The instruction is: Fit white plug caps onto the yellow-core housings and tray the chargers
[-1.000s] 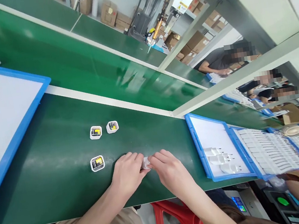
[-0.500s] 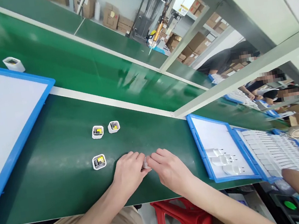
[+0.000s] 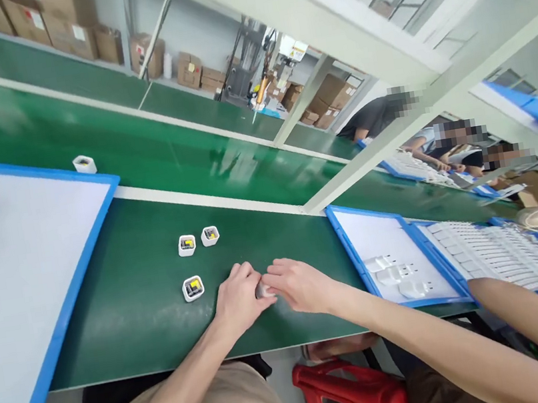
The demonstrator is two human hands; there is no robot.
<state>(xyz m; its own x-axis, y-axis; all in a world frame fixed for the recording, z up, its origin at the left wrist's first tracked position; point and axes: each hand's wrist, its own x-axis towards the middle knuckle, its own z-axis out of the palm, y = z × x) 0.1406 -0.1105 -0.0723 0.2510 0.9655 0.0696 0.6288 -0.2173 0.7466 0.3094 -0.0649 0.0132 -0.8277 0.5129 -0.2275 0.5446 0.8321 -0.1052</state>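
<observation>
A small white plastic charger shell (image 3: 263, 290) sits pinched between both hands on the green tabletop (image 3: 129, 316), near its front edge. The left hand (image 3: 237, 298) curls its fingers around the shell from the left, while the right hand (image 3: 298, 285) closes thumb and fingertips on it from the right; the two meet at the part, so neither is nearer. Only a sliver of the glossy, rounded casing shows between the fingers, and its long axis cannot be told.

Just left of the left hand lies an open white shell with yellow component (image 3: 193, 288), boxy with rounded corners, its cavity facing up. Farther back, a pair of similar open shells (image 3: 198, 241) rest side by side, apart from the hands. A fourth such shell (image 3: 84, 164) sits well away on the far belt.

Right of the right hand, a blue-rimmed tray (image 3: 352, 253) with a white liner holds a few finished white plugs (image 3: 397, 274) with metal pins. Beyond it, a second tray (image 3: 496, 253) is filled with rows of white parts, where a co-worker's arm (image 3: 513, 313) reaches in. A large blue-edged white tray (image 3: 77, 270) fills the left of the scene, and a red plastic stool (image 3: 349, 398) shows below the tabletop edge.
</observation>
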